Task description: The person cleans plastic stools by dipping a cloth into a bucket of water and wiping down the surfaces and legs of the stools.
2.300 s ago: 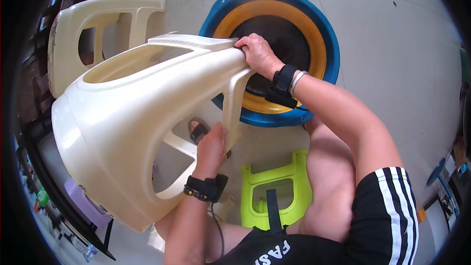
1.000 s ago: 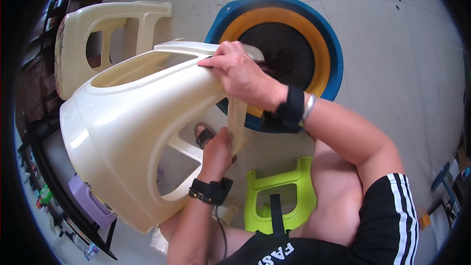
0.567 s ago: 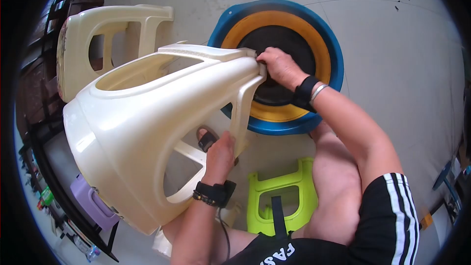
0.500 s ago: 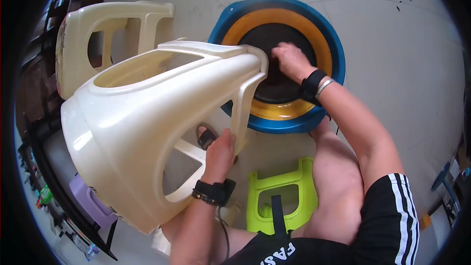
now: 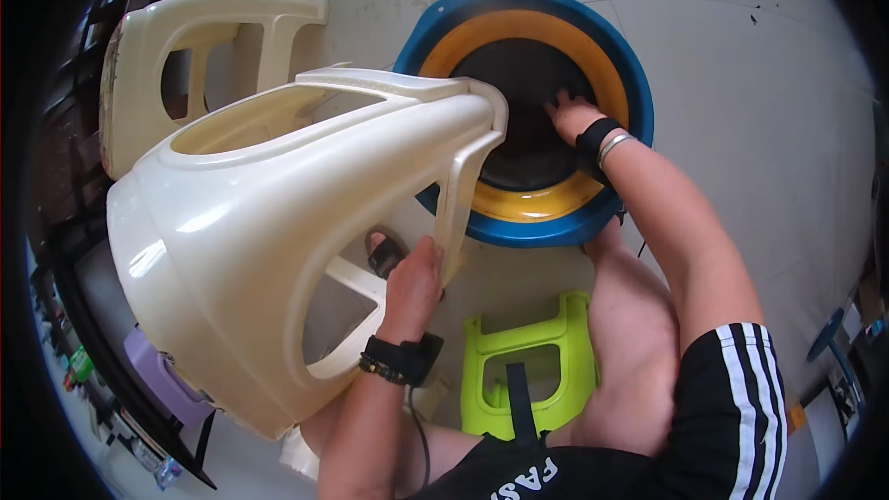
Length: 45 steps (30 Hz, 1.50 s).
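Note:
A large cream plastic stool [image 5: 250, 222] lies tipped on its side, its legs toward the basin. My left hand [image 5: 414, 282] is closed around the edge of one of its legs. At the stool's far end stands a round basin [image 5: 639, 111], blue at the rim and yellow inside, with dark water [image 5: 519, 143] in it. My right hand [image 5: 572, 118] reaches down into the basin, its visible fingers apart at the water. The fingertips are partly hidden there, and a darker patch beside them cannot be made out.
Another cream stool [image 5: 273, 56] lies on its side at the back left. A lime green stool [image 5: 477, 380] is by my legs. A purple plastic piece [image 5: 162, 380] and a dark rack [image 5: 83, 315] are at the left. A sandaled foot [image 5: 382, 255] shows beneath the stool.
My right hand has moved right and lower into the basin, its fingers going from curled to more spread. My left hand keeps its hold on the stool.

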Available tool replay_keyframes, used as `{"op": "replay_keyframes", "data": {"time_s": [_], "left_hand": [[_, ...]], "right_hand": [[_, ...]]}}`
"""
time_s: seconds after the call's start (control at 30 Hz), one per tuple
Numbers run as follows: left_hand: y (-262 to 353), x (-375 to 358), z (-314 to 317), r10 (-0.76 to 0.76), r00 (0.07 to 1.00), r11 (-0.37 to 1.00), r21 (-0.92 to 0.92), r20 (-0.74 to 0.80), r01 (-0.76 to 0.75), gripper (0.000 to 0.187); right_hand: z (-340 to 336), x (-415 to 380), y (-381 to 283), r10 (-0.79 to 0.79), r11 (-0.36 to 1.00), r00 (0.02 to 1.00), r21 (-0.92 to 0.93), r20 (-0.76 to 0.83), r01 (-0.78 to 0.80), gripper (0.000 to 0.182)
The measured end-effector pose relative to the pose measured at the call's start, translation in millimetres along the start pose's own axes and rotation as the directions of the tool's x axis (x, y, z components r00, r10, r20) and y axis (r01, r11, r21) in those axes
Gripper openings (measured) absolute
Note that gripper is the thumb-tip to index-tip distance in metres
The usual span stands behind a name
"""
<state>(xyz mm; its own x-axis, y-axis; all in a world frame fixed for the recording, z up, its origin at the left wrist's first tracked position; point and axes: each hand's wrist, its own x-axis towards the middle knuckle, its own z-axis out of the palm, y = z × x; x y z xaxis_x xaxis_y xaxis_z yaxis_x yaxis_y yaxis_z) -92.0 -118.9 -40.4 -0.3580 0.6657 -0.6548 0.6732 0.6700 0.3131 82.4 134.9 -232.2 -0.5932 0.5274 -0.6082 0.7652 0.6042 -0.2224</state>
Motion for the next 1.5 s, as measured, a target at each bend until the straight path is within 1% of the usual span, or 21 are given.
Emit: {"op": "replay_keyframes", "data": {"time_s": [0.13, 0.17, 0.3, 0.4, 0.43, 0.53, 0.57, 0.67, 0.7, 0.73, 0.77, 0.8, 0.83, 0.87, 0.97, 1.03, 1.1, 1.23, 1.33, 1.47, 1.5], "left_hand": [[-1.8, 0.1, 2.8, 0.035, 0.999, 0.999, 0.027, -0.040, -0.034, 0.015], [-1.7, 0.0, 1.9, 0.043, 0.998, 0.999, 0.027, -0.042, -0.042, 0.014], [-1.3, -1.4, 1.9, 0.051, 0.998, 0.999, 0.004, -0.045, -0.051, 0.014], [-0.3, -0.3, 2.0, 0.033, 0.999, 0.999, -0.011, -0.036, -0.034, 0.018], [-1.2, -0.3, 1.4, 0.022, 0.999, 1.000, -0.012, -0.029, -0.023, 0.020], [-0.1, -1.4, 0.0, 0.016, 0.999, 1.000, -0.005, -0.029, -0.017, 0.020], [0.1, -1.4, 0.2, 0.034, 0.999, 0.999, 0.002, -0.041, -0.034, 0.018], [-1.3, -1.4, 1.5, 0.073, 0.995, 0.997, 0.013, -0.065, -0.073, 0.015], [-1.8, -0.8, 1.6, 0.079, 0.995, 0.997, 0.012, -0.065, -0.079, 0.015], [-2.0, -0.6, 1.8, 0.084, 0.994, 0.996, 0.011, -0.064, -0.084, 0.015], [-1.9, -1.1, 2.0, 0.077, 0.995, 0.997, 0.008, -0.063, -0.077, 0.015], [-1.1, -1.1, 1.5, 0.072, 0.996, 0.997, 0.005, -0.062, -0.072, 0.015], [-0.3, -1.1, 1.1, 0.066, 0.996, 0.998, 0.002, -0.062, -0.066, 0.015], [-0.1, -1.1, 0.4, 0.041, 0.998, 0.999, -0.012, -0.050, -0.041, 0.016], [1.4, -1.2, 0.3, -0.006, 1.000, 0.999, -0.032, -0.017, 0.005, 0.019], [1.9, 0.7, -0.5, -0.008, 1.000, 1.000, -0.023, -0.014, 0.008, 0.019], [2.4, 1.2, -0.7, -0.004, 1.000, 1.000, -0.003, -0.018, 0.004, 0.019], [1.7, -0.2, 0.8, 0.055, 0.997, 0.998, 0.011, -0.053, -0.054, 0.017], [-0.1, 0.6, 1.7, 0.044, 0.998, 0.999, -0.002, -0.047, -0.044, 0.017], [-1.1, -0.5, 2.8, 0.064, 0.996, 0.998, 0.010, -0.066, -0.064, 0.015], [1.0, -1.2, 1.1, 0.072, 0.995, 0.997, 0.017, -0.069, -0.071, 0.015]], "right_hand": [[5.1, 9.4, 0.2, -0.113, 0.992, 0.981, -0.039, 0.159, 0.120, 0.028], [-9.9, 2.1, -6.5, -0.102, 0.994, 0.990, -0.037, 0.093, 0.106, 0.025], [-28.0, -8.5, -1.9, -0.093, 0.982, 0.990, -0.154, 0.106, 0.109, 0.025], [1.1, -6.6, -4.6, -0.169, 0.982, 0.984, 0.101, 0.059, 0.163, 0.025], [7.5, -9.2, -10.4, -0.210, 0.977, 0.975, 0.041, 0.070, 0.207, 0.025], [0.5, -8.5, -16.5, -0.233, 0.971, 0.936, 0.017, 0.265, 0.237, 0.026], [-6.7, -10.5, -16.5, -0.274, 0.961, 0.928, 0.028, 0.251, 0.276, 0.024], [-29.9, -19.2, -17.1, -0.151, 0.988, 0.976, -0.020, 0.159, 0.156, 0.022], [-33.1, -18.3, -16.9, -0.015, 0.998, 0.999, 0.058, 0.044, 0.013, 0.021], [-41.0, -18.2, -15.4, 0.032, 0.976, 0.998, 0.215, -0.049, -0.021, 0.020], [-48.1, -21.0, -13.2, 0.012, 0.847, 0.987, 0.526, -0.160, 0.075, 0.018], [-52.5, -25.1, -15.1, 0.026, 0.647, 0.984, 0.753, -0.178, 0.120, 0.017], [-56.1, -29.8, -18.6, 0.044, 0.387, 0.981, 0.908, -0.192, 0.160, 0.017], [-61.5, -34.5, -26.8, 0.066, 0.090, 0.978, 0.977, -0.197, 0.191, 0.016], [-63.9, -35.0, -53.9, 0.036, 0.088, 0.929, 0.928, -0.367, 0.363, 0.018], [-33.8, -26.6, -66.7, 0.034, 0.411, 0.870, 0.800, -0.493, 0.437, 0.015], [-11.6, -24.7, -73.8, 0.010, 0.610, 0.778, 0.621, -0.628, 0.492, 0.012], [-29.7, -31.1, -68.6, 0.139, 0.419, 0.839, 0.798, -0.527, 0.432, 0.008], [-34.4, -26.2, -68.3, 0.043, 0.373, 0.895, 0.838, -0.444, 0.398, 0.008], [-10.3, -15.4, -71.3, 0.017, 0.627, 0.836, 0.657, -0.549, 0.418, 0.006], [-12.1, -15.2, -71.4, 0.034, 0.632, 0.846, 0.667, -0.532, 0.394, 0.006]]}}
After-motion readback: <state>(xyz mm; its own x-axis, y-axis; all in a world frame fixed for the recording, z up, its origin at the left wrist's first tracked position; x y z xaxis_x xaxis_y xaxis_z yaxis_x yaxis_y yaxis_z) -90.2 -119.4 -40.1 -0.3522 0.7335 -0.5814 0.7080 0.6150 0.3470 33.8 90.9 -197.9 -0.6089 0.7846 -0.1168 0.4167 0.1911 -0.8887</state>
